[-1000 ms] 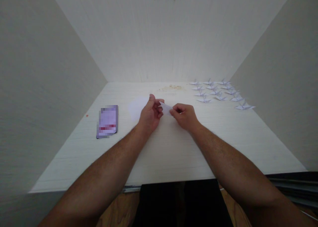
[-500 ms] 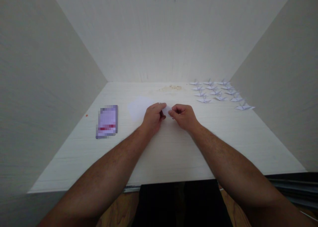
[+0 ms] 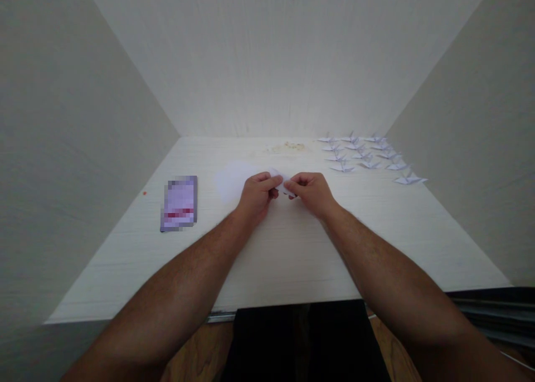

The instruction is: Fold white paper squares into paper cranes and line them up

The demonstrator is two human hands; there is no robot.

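Observation:
A small folded piece of white paper (image 3: 286, 188) is held up between both hands above the table. My left hand (image 3: 259, 193) pinches its left side, thumb on top and fingers curled below. On the other side, my right hand (image 3: 310, 191) grips the paper between thumb and fingers. The hands cover much of the paper, so its exact folded shape is hard to make out. White sheets of paper (image 3: 230, 180) lie flat on the table just beyond and left of my left hand, which partly hides them.
Several white paper cranes (image 3: 360, 154) stand in rows at the table's back right. A pixelated purple rectangular object (image 3: 179, 203) lies on the left of the white table (image 3: 284, 259). Walls rise at the back and both sides. Crumb-like brown marks (image 3: 295, 146) show near the back wall.
The fingers of my right hand have shifted slightly on the folded paper, and my left thumb lies further over it. Both hands keep hold of it.

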